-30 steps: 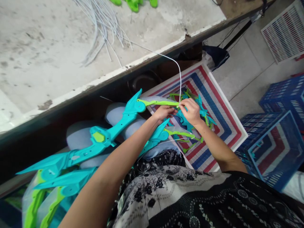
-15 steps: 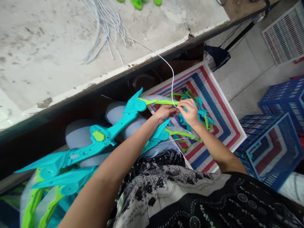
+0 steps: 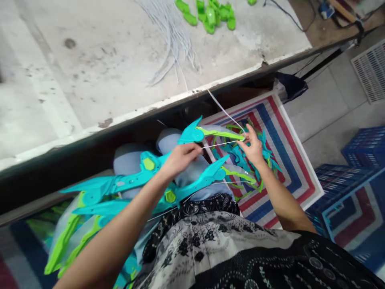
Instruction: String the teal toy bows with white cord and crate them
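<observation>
A teal and lime toy bow [image 3: 141,176] lies across my lap, its green limb tip [image 3: 222,133] pointing right. My right hand [image 3: 254,146] pinches that tip, where a white string [image 3: 224,110] comes down from the table edge. My left hand [image 3: 180,158] sits left of it, fingers closed on the string's other end, which is drawn taut between both hands. A second teal bow [image 3: 207,176] rests just below, over my patterned clothing.
The worn white table [image 3: 90,72] carries a bundle of white strings [image 3: 176,38] and green plastic parts [image 3: 212,16]. A striped red, white and blue bin [image 3: 288,152] at my right holds more teal and green parts. Blue crates [image 3: 357,188] stand far right.
My left hand has pulled away to the left, drawing the string taut from the bow tip. The loose loop above the hands has straightened. The view has shifted.
</observation>
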The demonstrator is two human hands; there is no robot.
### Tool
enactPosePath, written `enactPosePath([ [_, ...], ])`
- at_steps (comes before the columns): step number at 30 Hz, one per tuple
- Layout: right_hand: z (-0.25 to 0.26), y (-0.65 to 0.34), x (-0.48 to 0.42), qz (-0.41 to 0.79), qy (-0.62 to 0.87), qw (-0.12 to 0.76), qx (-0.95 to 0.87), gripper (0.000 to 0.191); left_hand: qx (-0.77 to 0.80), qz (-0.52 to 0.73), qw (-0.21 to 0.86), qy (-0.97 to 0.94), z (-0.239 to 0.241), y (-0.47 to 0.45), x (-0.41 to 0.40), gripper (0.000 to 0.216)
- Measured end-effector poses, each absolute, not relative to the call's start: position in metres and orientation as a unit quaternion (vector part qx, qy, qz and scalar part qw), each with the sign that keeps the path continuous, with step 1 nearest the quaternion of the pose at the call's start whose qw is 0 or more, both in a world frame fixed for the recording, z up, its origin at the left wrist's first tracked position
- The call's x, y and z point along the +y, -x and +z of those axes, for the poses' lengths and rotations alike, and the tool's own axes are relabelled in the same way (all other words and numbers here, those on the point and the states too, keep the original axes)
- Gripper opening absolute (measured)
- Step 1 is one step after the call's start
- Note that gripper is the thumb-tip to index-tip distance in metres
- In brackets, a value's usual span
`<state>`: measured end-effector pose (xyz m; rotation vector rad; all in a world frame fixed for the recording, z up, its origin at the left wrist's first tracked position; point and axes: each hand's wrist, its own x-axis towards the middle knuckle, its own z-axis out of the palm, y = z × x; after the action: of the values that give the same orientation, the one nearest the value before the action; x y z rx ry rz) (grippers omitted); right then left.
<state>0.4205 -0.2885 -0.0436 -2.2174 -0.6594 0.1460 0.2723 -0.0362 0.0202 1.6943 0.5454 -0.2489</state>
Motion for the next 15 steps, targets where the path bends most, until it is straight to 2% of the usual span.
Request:
enactPosePath([
  [2, -0.042, -0.423, -0.292, 0.058, 0.873, 0.405, -0.266, 0.075, 0.296, -0.06, 0.641, -0.706, 0.047, -0.226, -0.003, 0.023],
  [6, -0.043, -0.427, -0.296, 0.064, 0.878, 0.385, -0.276, 0.083, 0.437, 0.15, 0.699, -0.546, 0.093, -0.145, 0.034, 0.014],
  [9, -0.046, -0.431, -0.298, 0.064, 0.889, 0.356, -0.28, 0.083, 0.473, 0.283, 0.701, -0.452, 0.109, -0.103, 0.037, 0.017],
  [12, -0.041, -0.437, -0.298, 0.07, 0.905, 0.299, -0.294, 0.076, 0.468, 0.342, 0.709, -0.402, 0.108, -0.081, 0.027, 0.02],
  [15, -0.021, -0.436, -0.282, 0.04, 0.916, 0.201, -0.346, 0.06, 0.457, 0.341, 0.733, -0.372, 0.096, -0.076, 0.01, 0.015],
])
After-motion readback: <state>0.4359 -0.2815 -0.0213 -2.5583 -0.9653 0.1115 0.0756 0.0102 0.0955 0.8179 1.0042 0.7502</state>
